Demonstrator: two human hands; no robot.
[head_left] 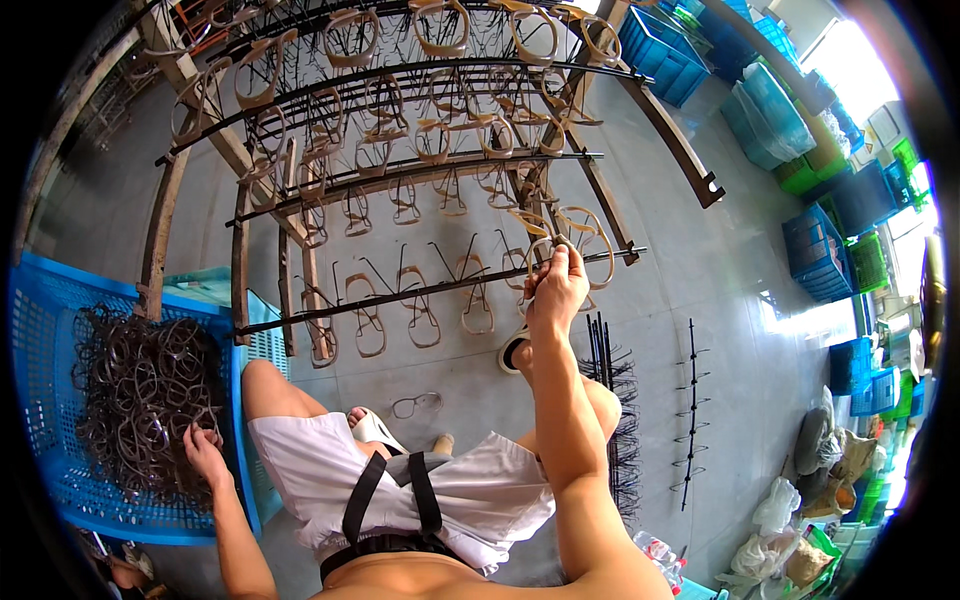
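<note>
My right hand (558, 285) is closed in a pinch on a tan eyeglass frame (606, 268), close to the right end of the lowest black rod (400, 296). Several brownish eyeglass frames (424, 318) hang along that rod to the left. My left hand (205, 455) reaches down to the right side of a heap of dark eyeglass frames (145, 395), its fingers bent on one frame at the edge of the heap. The heap lies in a blue plastic crate (45, 350) to my left.
A wooden rack (160, 235) ahead carries more rods hung with frames. Pronged black rods (610, 420) lie to my right, with a separate one (690, 415) on the floor. A loose frame (417, 404) lies by my feet. Blue crates (815, 250) and bags (775, 505) line the right side.
</note>
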